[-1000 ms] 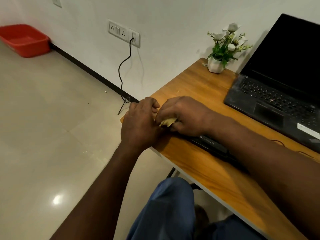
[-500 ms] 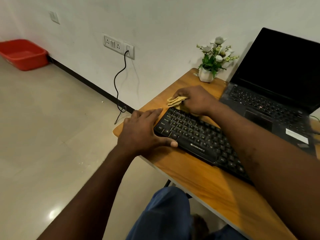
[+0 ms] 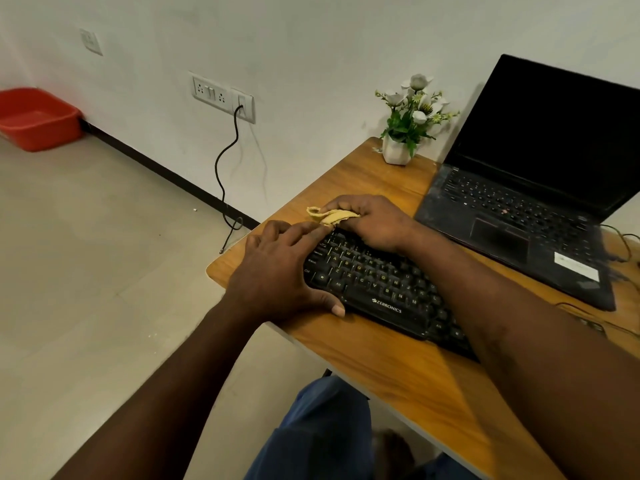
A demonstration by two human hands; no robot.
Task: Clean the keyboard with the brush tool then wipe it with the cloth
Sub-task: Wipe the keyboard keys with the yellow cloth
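Note:
A black keyboard [image 3: 377,289] lies slanted on the wooden desk [image 3: 408,375] near its left corner. My right hand [image 3: 374,220] grips a crumpled yellow cloth [image 3: 330,215] at the keyboard's far left end. My left hand [image 3: 277,271] rests on the keyboard's left edge, fingers spread along its side and thumb against the front edge. No brush tool shows in this view.
An open black laptop [image 3: 526,209] sits at the right back of the desk. A small white pot of flowers [image 3: 405,133] stands by the wall. A black cable [image 3: 225,188] hangs from the wall socket. A red tub [image 3: 34,119] sits on the floor, far left.
My hands parted from a joined position over the keyboard's left end. The right hand carried the cloth to the far edge of the keyboard; the left hand settled on the left edge.

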